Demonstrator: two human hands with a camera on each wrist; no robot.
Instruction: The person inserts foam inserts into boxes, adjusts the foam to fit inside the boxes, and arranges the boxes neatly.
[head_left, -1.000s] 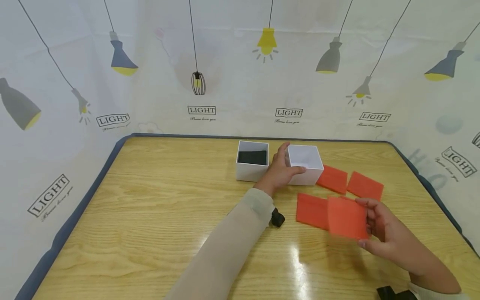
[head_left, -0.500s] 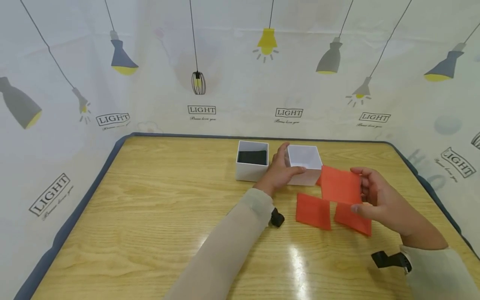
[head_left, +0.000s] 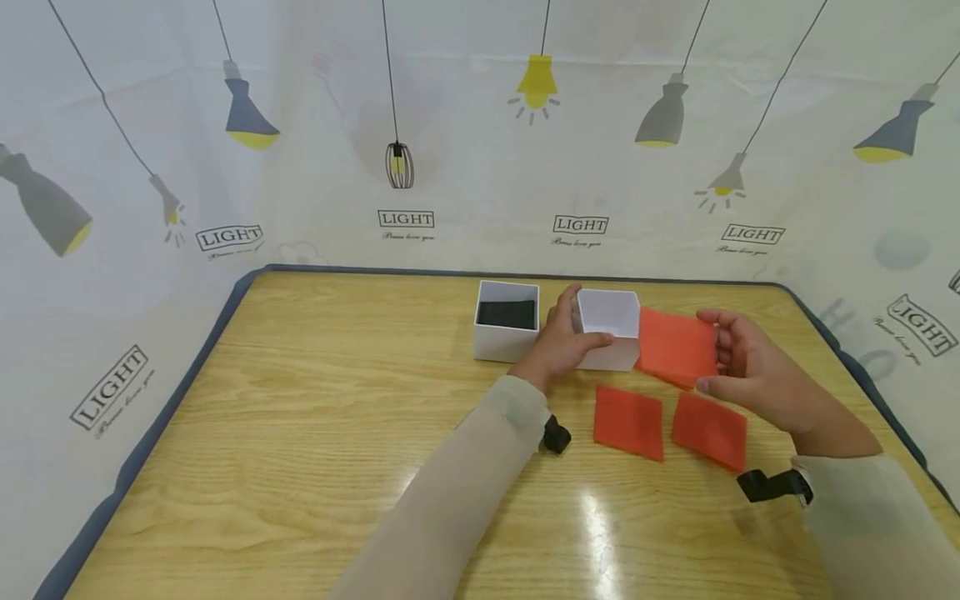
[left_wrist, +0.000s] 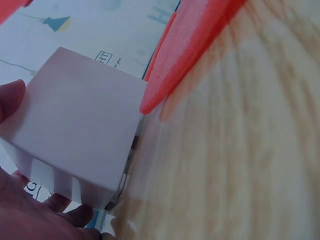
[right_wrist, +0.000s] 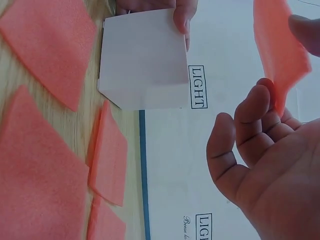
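My left hand (head_left: 557, 343) grips an open-topped white box (head_left: 617, 357), thumb on its near side and fingers at the left wall. In the head view nothing shows inside this box. My right hand (head_left: 753, 375) pinches a thin, soft red square (right_wrist: 280, 42) by its right edge, between thumb and fingers. The held square is raised above the table, just right of the box. Two more red squares lie nearer, a left one (head_left: 628, 422) and a right one (head_left: 710, 431). Others, mostly hidden in the head view, show as a red square (right_wrist: 109, 160) in the right wrist view.
A second white box (head_left: 506, 343) stands left of my left hand, with a black piece (head_left: 507, 314) inside. The wooden table (head_left: 300, 433) meets a lamp-printed white backdrop (head_left: 480, 167) along a dark blue edge (head_left: 360, 271).
My right hand has moved away from me with its red square, from above the near squares to beside the box. My left hand stays at the box.
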